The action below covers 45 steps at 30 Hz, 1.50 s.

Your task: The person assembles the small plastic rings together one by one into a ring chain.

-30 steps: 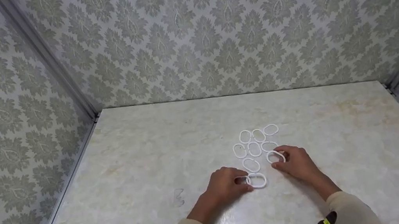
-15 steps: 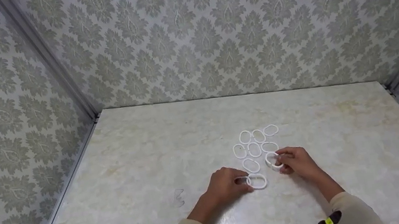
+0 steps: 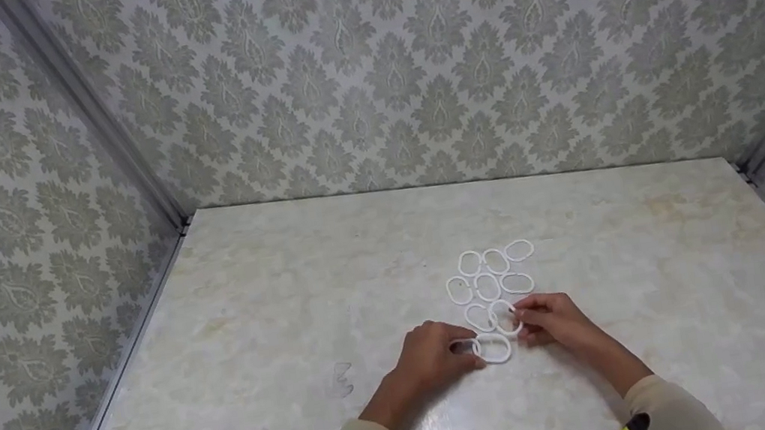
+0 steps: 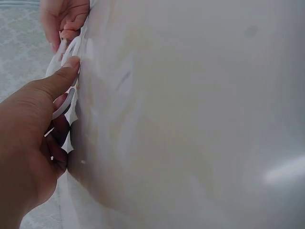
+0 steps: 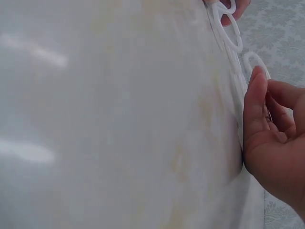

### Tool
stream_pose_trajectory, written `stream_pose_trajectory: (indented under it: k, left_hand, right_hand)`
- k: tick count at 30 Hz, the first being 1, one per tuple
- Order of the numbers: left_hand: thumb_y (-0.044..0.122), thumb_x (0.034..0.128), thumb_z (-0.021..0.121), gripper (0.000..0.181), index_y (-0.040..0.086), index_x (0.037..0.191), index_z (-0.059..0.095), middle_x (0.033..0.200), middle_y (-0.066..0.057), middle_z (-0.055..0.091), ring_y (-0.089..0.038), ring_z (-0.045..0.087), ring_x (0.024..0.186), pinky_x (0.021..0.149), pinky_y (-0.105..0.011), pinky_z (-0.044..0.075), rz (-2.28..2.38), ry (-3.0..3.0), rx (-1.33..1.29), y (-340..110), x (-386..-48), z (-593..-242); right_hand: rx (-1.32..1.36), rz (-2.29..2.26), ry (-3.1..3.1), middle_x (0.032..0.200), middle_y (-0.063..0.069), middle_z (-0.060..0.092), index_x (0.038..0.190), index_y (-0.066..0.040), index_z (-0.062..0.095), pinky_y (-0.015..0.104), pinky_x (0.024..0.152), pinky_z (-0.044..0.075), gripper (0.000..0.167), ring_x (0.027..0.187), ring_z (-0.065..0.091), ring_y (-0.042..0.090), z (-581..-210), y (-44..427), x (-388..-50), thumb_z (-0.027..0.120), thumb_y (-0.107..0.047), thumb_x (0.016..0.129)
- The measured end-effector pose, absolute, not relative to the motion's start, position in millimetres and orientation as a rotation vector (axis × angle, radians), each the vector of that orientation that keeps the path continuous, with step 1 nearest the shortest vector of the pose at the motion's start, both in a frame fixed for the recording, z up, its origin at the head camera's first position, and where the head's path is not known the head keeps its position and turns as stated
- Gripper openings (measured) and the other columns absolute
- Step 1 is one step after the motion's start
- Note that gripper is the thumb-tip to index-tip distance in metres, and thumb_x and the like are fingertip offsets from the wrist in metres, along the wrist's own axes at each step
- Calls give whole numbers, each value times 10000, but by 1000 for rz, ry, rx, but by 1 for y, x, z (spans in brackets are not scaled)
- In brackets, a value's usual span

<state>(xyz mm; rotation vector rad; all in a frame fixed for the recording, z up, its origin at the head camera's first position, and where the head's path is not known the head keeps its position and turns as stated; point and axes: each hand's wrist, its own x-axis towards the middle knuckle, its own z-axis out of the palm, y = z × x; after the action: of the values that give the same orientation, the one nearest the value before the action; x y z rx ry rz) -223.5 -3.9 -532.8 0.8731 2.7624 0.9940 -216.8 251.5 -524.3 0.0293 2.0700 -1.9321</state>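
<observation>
White oval plastic rings lie about the middle of the table in the head view. My left hand (image 3: 434, 355) grips one ring (image 4: 65, 106) between thumb and fingers. Linked through it is a second ring (image 3: 507, 350), on the right of that hand. With thumb and fingertips, my right hand (image 3: 557, 318) pinches another ring (image 3: 519, 329) by its right side. In the head view this ring overlaps a ring (image 3: 473, 327) behind it and comes close to the linked pair. In the right wrist view the right hand's ring (image 5: 252, 57) appears apart from the linked ones.
Several loose white rings (image 3: 489, 300) lie in rows beyond the hands on the pale marbled table (image 3: 272, 285). A faint, clear-looking outlined shape (image 3: 343, 380) is left of the left hand. Patterned panels (image 3: 392, 77) stand behind and at both sides.
My right hand has brought its ring left and slightly nearer, after shifting its fingers on it. The left hand with the linked rings has stayed in place.
</observation>
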Motion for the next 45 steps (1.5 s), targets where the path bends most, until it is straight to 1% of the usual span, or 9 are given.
stream_pose_trajectory:
  k: [3, 7, 12, 19, 22, 30, 34, 39, 45]
  left_hand:
    - [381, 804, 838, 344, 284, 1130, 789, 1009, 158, 781, -2, 646, 863, 803, -221, 505, 983, 2769, 887, -4, -225, -533]
    - [386, 796, 844, 344, 287, 1122, 792, 977, 162, 780, 14, 598, 794, 762, -205, 480, 985, 2765, 880, -4, -225, -533]
    - [379, 796, 846, 345, 279, 1122, 793, 980, 154, 782, 28, 569, 773, 749, -201, 467, 1002, 2750, 861, -4, -226, -534]
    - [348, 803, 844, 327, 275, 1117, 794, 984, 149, 782, 23, 581, 783, 756, -205, 473, 1025, 2737, 832, -3, -224, -533]
    - [329, 801, 841, 326, 270, 1119, 795, 964, 139, 782, 11, 574, 769, 745, -208, 474, 1018, 2741, 816, -2, -224, -533]
    - [302, 782, 846, 346, 259, 1121, 796, 949, 135, 783, 15, 566, 746, 719, -193, 476, 1027, 2747, 777, -1, -222, -531]
    - [301, 781, 846, 333, 260, 1109, 800, 950, 144, 782, 21, 565, 746, 715, -185, 470, 1020, 2757, 795, 0, -222, -532]
    - [292, 785, 848, 301, 270, 1082, 805, 910, 158, 772, 15, 544, 715, 686, -188, 454, 1019, 2751, 797, 0, -222, -532]
    - [319, 791, 848, 329, 255, 1110, 799, 950, 144, 779, 6, 563, 762, 743, -210, 472, 979, 2769, 801, 0, -222, -530]
  right_hand:
    - [52, -1949, 2054, 846, -82, 667, 1259, 142, 576, 200, 657, 572, 341, 692, 663, 24, -525, 249, -216, 588, -74, 994]
    - [90, -1978, 2040, 836, -78, 666, 1314, 136, 560, 195, 639, 558, 395, 684, 647, 25, -525, 250, -215, 596, -95, 994]
    - [79, -1988, 2012, 833, -68, 682, 1300, 114, 591, 199, 640, 563, 371, 682, 645, 32, -528, 252, -214, 607, -86, 988]
    - [-14, -1962, 2025, 817, -79, 674, 1328, 188, 516, 186, 639, 560, 432, 666, 642, 19, -528, 252, -214, 584, -65, 984]
    - [-14, -1938, 2055, 813, -89, 663, 1343, 201, 490, 184, 636, 559, 451, 668, 636, 12, -527, 251, -213, 570, -56, 981]
    - [-34, -1897, 2117, 809, -95, 666, 1323, 217, 498, 185, 629, 559, 448, 658, 624, 7, -528, 246, -214, 557, -38, 959]
    - [-9, -1882, 2138, 768, -91, 664, 1309, 206, 522, 177, 604, 545, 436, 631, 618, 3, -527, 243, -214, 567, -36, 950]
    - [12, -1876, 2142, 742, -82, 661, 1303, 192, 539, 180, 587, 536, 423, 613, 611, 9, -526, 240, -214, 586, -43, 956]
    - [19, -1858, 2151, 741, -75, 658, 1307, 187, 543, 187, 576, 537, 416, 605, 608, 19, -525, 239, -213, 592, -45, 965]
